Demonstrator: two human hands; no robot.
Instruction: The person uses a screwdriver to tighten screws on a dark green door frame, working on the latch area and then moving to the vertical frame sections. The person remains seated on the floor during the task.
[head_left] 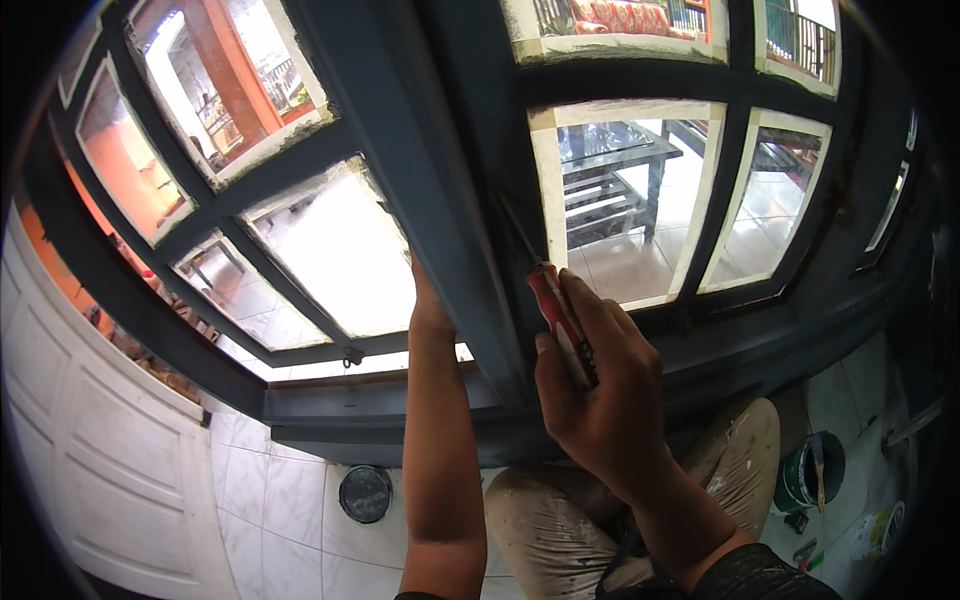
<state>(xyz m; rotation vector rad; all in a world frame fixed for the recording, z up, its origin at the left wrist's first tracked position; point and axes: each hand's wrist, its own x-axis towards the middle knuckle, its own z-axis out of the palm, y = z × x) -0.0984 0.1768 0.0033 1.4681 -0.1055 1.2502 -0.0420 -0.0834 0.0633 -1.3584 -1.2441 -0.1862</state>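
Note:
My right hand (605, 375) is closed around the red, white and black handle of a screwdriver (551, 300). Its thin shaft points up and to the left, with the tip close to the dark grey window frame (515, 130). Further left, my left hand (429, 298) reaches up behind the edge of the grey post (410, 150), beside an opened window sash (290, 355). The post hides its fingers. Pale tape or paper strips (545, 180) line the panes of the right-hand window.
A dark round lid or tub (365, 494) sits on the white floor tiles (290, 500). At the lower right stand a green bucket (795, 485) with a brush (819, 470) across it and a white container (878, 533). A white panelled door (100, 440) is at the left.

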